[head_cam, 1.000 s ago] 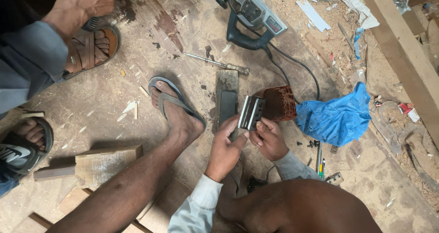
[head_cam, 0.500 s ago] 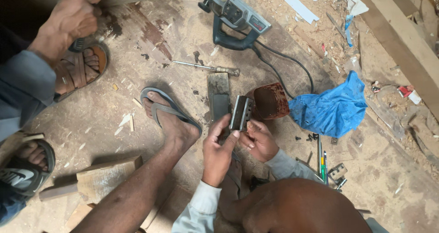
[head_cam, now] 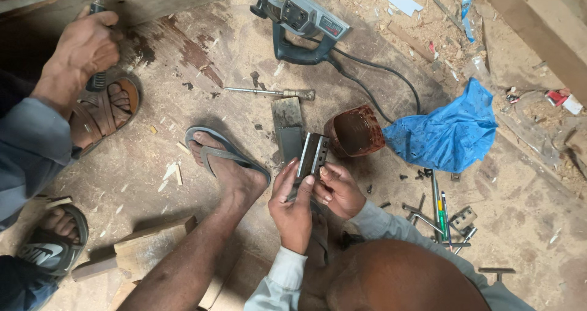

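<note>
both of the person's hands meet on a ridged metal block, held upright just above the dusty wooden floor. the left hand has its grip clenched around the lower part of the block, fingers wrapped on its left edge; the right hand pinches the block's right side from beside it, thumb near the base. the block looks hard-edged and heavy for its size, so a slip from these fingertip holds could drop it onto the bare foot in a grey sandal that rests just to the left.

right behind the block lies a flat dark stone, and beside that a rusty brown tub, touching a crumpled blue plastic bag. a jolt of the elbow could tip the tub. small bits and a green-handled tool lie scattered to the right, easy to lose in the sawdust.

further off, a chisel-like metal tool lies loose, and the corded electric planer sits beyond, its cable curving back toward the tub, where it could snag.

at the far left another person's hand grasps a handle above a sandalled foot, close work that could crowd this spot.
</note>
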